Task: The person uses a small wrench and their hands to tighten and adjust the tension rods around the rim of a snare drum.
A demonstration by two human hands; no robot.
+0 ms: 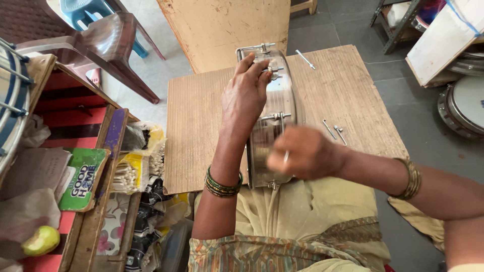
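- Nearest us lies our lap cloth, under both forearms.
- Far left of our left hand, a green fruit sits on a red shelf, beside a green packet.
- Between that shelf and our left wrist, a bag of pale sticks rests among clutter.
- Our left hand lies flat on top of the drum shell, fingers curled over its upper rim; green bangles ring the wrist.
- That steel shell stands on edge on the board, between our two hands, its lower rim at our lap.
- Our right hand is blurred against the shell's lower side, fingers closed around something small and shiny; we cannot tell what.
- Just beyond our right hand, two loose bolts lie on the board; a longer rod lies farther up.
- Well to the right of our right arm, a round drum rests on the floor.
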